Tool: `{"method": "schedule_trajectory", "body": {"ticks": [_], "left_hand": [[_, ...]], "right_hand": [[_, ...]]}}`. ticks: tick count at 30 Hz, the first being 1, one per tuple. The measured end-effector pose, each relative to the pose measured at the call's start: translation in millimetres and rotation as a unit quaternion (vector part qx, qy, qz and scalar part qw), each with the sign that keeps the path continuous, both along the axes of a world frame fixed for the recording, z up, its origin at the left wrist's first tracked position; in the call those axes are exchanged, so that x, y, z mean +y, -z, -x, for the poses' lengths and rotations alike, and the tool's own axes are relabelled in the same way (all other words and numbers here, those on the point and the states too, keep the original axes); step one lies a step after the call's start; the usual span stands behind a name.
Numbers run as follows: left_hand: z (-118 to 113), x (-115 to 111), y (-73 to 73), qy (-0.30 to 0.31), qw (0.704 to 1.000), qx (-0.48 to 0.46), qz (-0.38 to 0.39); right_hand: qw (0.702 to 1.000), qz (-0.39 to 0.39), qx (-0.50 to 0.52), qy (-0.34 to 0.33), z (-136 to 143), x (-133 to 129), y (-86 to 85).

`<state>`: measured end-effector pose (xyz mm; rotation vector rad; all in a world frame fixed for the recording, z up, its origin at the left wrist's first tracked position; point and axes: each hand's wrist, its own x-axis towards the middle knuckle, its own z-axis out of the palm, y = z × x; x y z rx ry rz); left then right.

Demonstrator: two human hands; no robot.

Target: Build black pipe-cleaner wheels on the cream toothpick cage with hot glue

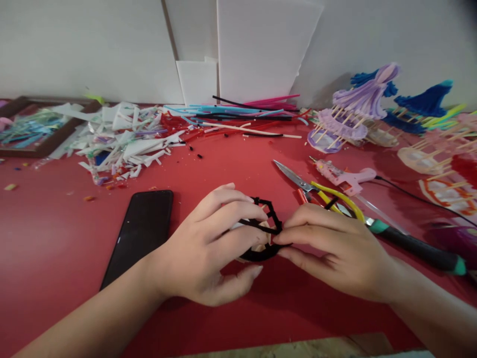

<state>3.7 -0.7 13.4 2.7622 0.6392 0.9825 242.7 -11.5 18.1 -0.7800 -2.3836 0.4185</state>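
Observation:
Between both hands is a small round craft frame with pale parts, edged by a black pipe cleaner. My left hand curls over its left side and grips it, fingers on top and thumb low in front. On the right, the fingertips of my right hand pinch the black pipe cleaner at the frame's edge. A dark length sticks up behind that hand. The left fingers cover much of the frame. Just beyond my right hand lie scissors and yellow-handled pliers.
A phone lies at left. Foam scraps and coloured pipe cleaners are heaped at the back. A pink glue gun with a cord and several small carousel-like models, one lilac, stand at right. A green-and-black-handled tool lies near my right wrist.

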Motion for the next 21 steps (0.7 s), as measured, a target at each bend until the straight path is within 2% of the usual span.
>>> {"method": "schedule_trajectory", "body": {"ticks": [13,21], "left_hand": [[-7,-1,4.1,-0.036,0.999,0.009,-0.014],[-6,-1,1.6,-0.034,0.999,-0.001,-0.003]], "right_hand": [[0.996,0.02,0.042,0.079,21,-14,6.8],[0.999,-0.027,0.015,0.04,10,-6,9.9]]}}
